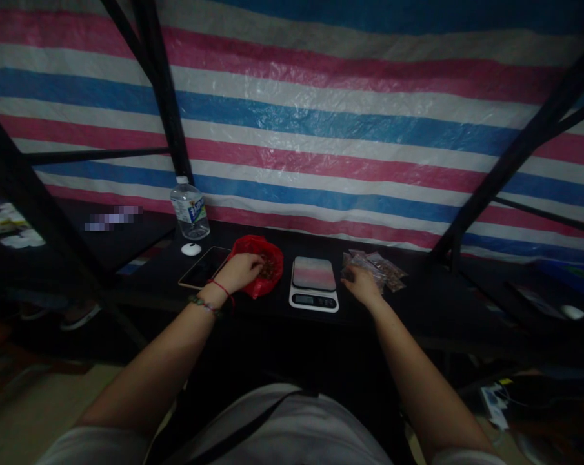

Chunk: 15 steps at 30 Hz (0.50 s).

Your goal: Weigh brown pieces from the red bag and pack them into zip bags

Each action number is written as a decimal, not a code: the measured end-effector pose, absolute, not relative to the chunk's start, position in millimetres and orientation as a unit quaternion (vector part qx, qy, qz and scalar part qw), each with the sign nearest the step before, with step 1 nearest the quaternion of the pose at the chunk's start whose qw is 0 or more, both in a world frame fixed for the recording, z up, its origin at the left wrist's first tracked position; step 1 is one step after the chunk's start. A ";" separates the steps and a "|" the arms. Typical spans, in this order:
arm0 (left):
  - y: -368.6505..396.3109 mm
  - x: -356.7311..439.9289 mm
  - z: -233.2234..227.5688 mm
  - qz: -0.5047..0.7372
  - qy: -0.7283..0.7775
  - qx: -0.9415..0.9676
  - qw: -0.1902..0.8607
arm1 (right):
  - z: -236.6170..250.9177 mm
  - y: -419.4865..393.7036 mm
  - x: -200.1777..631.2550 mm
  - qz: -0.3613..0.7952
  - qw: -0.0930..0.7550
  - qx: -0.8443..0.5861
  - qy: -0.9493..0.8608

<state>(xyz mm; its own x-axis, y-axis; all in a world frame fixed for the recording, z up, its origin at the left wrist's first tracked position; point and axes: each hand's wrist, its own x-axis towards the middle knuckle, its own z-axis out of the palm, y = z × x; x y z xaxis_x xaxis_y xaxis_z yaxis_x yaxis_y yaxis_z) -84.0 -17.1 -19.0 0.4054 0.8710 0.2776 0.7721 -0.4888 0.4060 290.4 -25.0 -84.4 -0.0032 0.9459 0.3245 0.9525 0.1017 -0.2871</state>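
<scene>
My left hand reaches into a red plastic bag with its rim spread open. Its fingers are closed together at the small brown pieces inside; what they pinch is too small to name. To the right stands a white kitchen scale with nothing on its plate. My right hand is at the left side of a pile of small clear plastic bags holding brown bits. Its fingers are curled around the edge of one bag, partly hidden by the hand.
A phone lies left of the red bag, beside a white mouse. Behind them stands a clear plastic bottle. Dark metal posts frame the black table, and a striped plastic sheet hangs behind it.
</scene>
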 end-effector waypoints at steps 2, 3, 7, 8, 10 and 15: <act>-13.4 -93.3 -21.2 0.176 0.491 0.843 0.132 | -84.3 -24.2 288.2 0.008 0.241 -0.661 -0.711; -12.4 -96.4 -22.8 0.154 0.485 0.848 0.149 | -82.5 -24.1 285.9 0.012 0.262 -0.659 -0.705; -12.6 -99.2 -28.1 0.144 0.474 0.846 0.199 | -63.6 -26.6 259.6 0.042 0.364 -0.622 -0.692; -13.4 -98.6 -28.1 0.145 0.472 0.844 0.209 | -57.6 -27.8 247.1 0.068 0.382 -0.602 -0.697; -15.3 -97.7 -25.5 0.138 0.454 0.848 0.237 | -47.0 -29.8 216.1 0.148 0.405 -0.563 -0.705; -10.0 -108.5 -13.6 0.299 0.439 0.808 0.254 | -35.1 -22.9 136.4 0.218 0.341 -0.488 -0.773</act>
<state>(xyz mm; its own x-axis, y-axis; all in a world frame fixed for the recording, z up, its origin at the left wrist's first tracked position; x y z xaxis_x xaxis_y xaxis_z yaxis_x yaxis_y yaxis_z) -108.5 -10.0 -13.6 0.4361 0.8611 0.2614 0.5569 -0.4864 0.6733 136.4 -22.9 -35.1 -0.2907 0.9033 0.3154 0.6057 0.4289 -0.6702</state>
